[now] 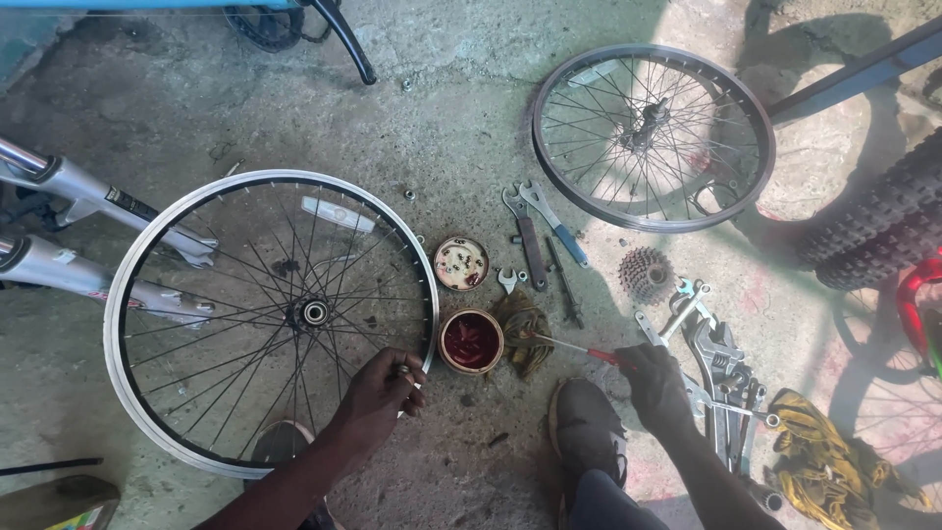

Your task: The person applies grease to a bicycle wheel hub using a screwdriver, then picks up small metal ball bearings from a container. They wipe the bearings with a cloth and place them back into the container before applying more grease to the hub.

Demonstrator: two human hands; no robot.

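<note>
Left hand: the left hand point(385, 385) is clenched on a small metal part, touching the rim of the bicycle wheel point(270, 314).
Right hand: the right hand point(653, 378) is grasping a red-handled screwdriver point(579, 347).
Floor: bare stained concrete floor point(461, 128), sunlit at right.
Screwdriver axis: near level, tip pointing left toward the grease tin point(471, 341), over a rag point(520, 329).
Wheel: lying flat, left of the tin.

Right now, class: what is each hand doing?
Left hand: closed on a small metal part, against the wheel rim.
Right hand: closed on a red-handled screwdriver.
</note>
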